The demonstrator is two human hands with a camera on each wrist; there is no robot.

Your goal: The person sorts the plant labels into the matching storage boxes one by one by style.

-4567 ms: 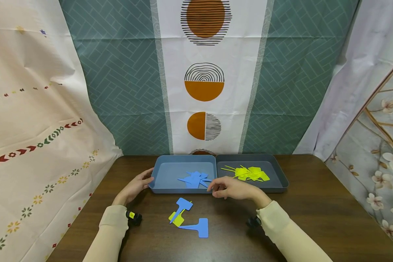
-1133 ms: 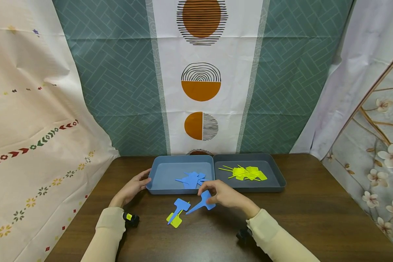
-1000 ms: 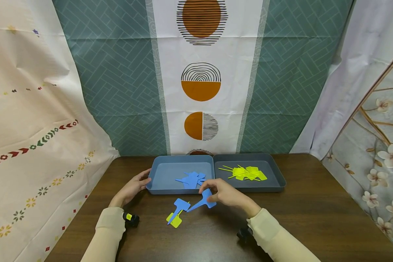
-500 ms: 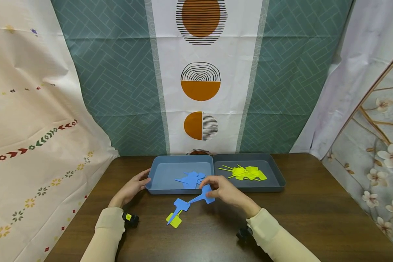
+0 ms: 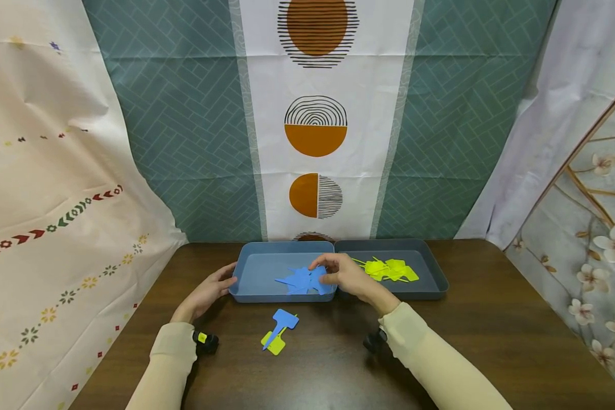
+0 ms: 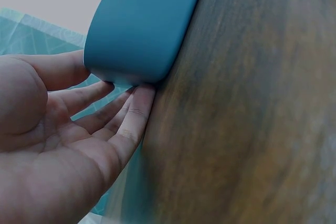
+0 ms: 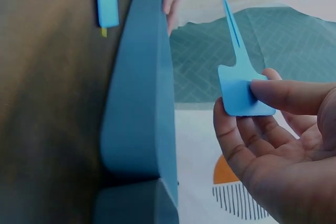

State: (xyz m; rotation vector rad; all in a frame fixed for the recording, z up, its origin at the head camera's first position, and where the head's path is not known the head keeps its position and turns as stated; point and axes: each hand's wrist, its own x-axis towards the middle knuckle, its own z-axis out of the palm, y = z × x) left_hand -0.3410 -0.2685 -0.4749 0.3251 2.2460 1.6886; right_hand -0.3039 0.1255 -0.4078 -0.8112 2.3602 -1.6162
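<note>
Thumb and fingers of my right hand (image 5: 351, 279) pinch a blue T-shaped plant label (image 7: 244, 95) by its broad head; its pointed stem sticks up in the right wrist view. That hand is over the right part of the blue tray (image 5: 258, 265), where several blue plant labels (image 5: 298, 280) lie heaped and partly hidden by it. With relaxed fingers, my left hand (image 5: 205, 296) touches the tray's left end; the left wrist view has its fingertips at the corner. On the table in front, one blue label (image 5: 286, 319) lies across a yellow label (image 5: 274, 345).
A dark grey tray (image 5: 435, 289) adjoins the blue tray on the right and holds a heap of yellow labels (image 5: 390, 270). Both stand near the back of the wooden table (image 5: 318, 370), before a patterned cloth (image 5: 195, 142).
My right hand has picked up the other blue label from the table and carried it forward over the blue tray. The left hand keeps its place at the tray's end.
</note>
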